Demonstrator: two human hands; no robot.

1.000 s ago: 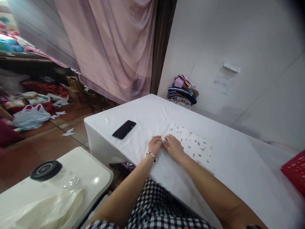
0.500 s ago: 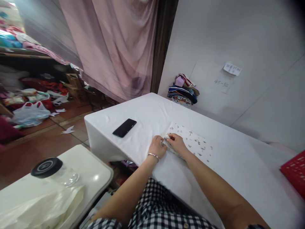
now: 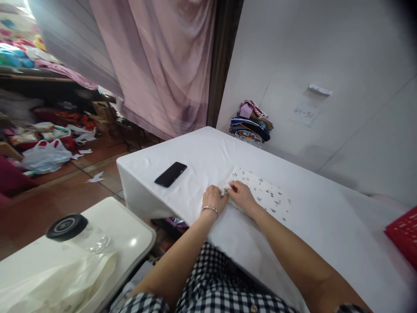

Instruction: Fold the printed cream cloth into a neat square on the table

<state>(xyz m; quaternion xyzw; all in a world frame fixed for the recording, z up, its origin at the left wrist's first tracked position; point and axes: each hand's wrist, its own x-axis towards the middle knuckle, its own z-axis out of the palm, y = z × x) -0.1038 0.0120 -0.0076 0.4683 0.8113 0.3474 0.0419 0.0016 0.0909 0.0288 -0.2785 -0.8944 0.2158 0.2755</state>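
Note:
A white cloth with small grey printed figures (image 3: 269, 195) lies flat on the white-covered table (image 3: 329, 226). At its near left corner the fabric is bunched up between my two hands. My left hand (image 3: 214, 200), with a bracelet at the wrist, has its fingers curled on the bunched edge. Thumb and fingers of my right hand (image 3: 243, 196) pinch the same corner from the right, and its forearm crosses over the near side of the cloth. The fingertips are partly hidden by the folds. A black phone (image 3: 170, 174) lies to the left of my hands.
Folded clothes (image 3: 250, 124) are stacked at the table's far edge by the wall. A red basket (image 3: 404, 232) stands at the right. On a white side table (image 3: 137, 226) at lower left are a clear jar with a black lid (image 3: 67, 227) and a pale plastic bag (image 3: 65, 282).
My left fingers have closed in on the cloth's corner, and more white fabric is bunched between the hands. The paper note on the wall has flipped up.

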